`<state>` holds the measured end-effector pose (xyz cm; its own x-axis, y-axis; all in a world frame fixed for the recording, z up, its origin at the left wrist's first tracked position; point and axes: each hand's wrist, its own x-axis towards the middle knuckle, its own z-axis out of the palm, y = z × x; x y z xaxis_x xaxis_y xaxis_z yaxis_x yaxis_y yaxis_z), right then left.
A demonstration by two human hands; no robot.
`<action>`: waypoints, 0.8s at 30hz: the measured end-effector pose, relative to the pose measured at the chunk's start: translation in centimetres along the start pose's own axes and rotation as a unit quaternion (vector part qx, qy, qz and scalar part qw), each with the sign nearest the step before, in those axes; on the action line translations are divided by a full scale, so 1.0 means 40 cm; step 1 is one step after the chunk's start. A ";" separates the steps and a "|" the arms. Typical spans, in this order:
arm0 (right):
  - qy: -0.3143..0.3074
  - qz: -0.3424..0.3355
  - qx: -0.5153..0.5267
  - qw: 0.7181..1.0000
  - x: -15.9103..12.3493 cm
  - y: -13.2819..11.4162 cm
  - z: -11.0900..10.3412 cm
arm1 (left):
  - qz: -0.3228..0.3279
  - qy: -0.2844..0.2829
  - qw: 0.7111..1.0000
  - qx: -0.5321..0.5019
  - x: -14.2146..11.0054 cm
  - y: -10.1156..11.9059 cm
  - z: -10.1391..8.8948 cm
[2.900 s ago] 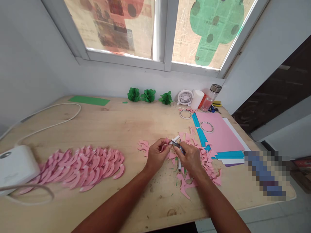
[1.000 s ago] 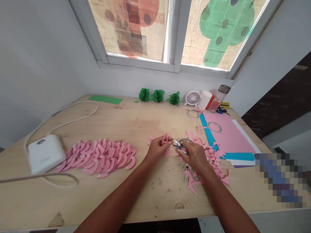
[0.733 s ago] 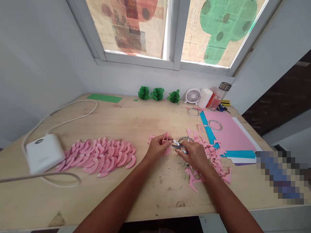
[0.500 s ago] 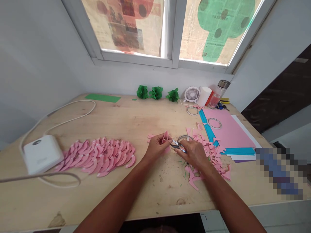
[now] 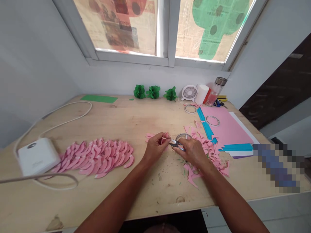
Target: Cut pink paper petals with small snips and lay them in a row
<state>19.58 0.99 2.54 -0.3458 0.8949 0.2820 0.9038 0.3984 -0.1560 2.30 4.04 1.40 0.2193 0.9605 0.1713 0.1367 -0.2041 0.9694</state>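
My left hand (image 5: pixel 156 146) pinches a small piece of pink paper (image 5: pixel 166 136) between thumb and fingers. Close beside it, my right hand (image 5: pixel 193 151) grips a pair of scissors (image 5: pixel 178 145), whose blades point left toward the paper. Whether the blades touch the paper I cannot tell. To the right of and under my right hand lies a heap of pink paper scraps (image 5: pixel 215 155). On the left, overlapping rows of curved pink paper pieces (image 5: pixel 102 157) are laid out on the table. A roll of tape (image 5: pixel 182 136) lies just behind the right hand.
A white box-like device (image 5: pixel 39 157) with cables stands at the left. Along the back are green paper shapes (image 5: pixel 154 92), a small fan (image 5: pixel 190 93), a white roll (image 5: pixel 202 94) and a glass bottle (image 5: pixel 215 92). Pink sheets (image 5: pixel 230 126) lie at the right.
The pink paper in my left hand sits lower and shows less between the fingers. The scissors have shifted slightly and their blades look differently angled. The whole view has moved a little.
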 end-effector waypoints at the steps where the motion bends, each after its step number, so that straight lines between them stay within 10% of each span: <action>1: -0.002 0.002 0.000 1.000 0.000 0.000 -0.001 | 0.009 -0.002 1.000 0.011 0.000 0.000 -0.001; 10: -0.019 0.016 0.001 1.000 0.002 0.006 0.000 | 0.079 -0.037 0.996 0.011 0.000 0.009 -0.004; 24: -0.031 0.026 0.003 0.999 0.002 0.000 -0.006 | -0.024 0.013 0.995 -0.092 0.012 -0.007 0.000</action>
<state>19.60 1.00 2.78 -0.3140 0.9249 0.2143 0.9193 0.3526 -0.1746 2.37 4.57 1.20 0.1914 0.9734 0.1260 -0.0340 -0.1218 0.9920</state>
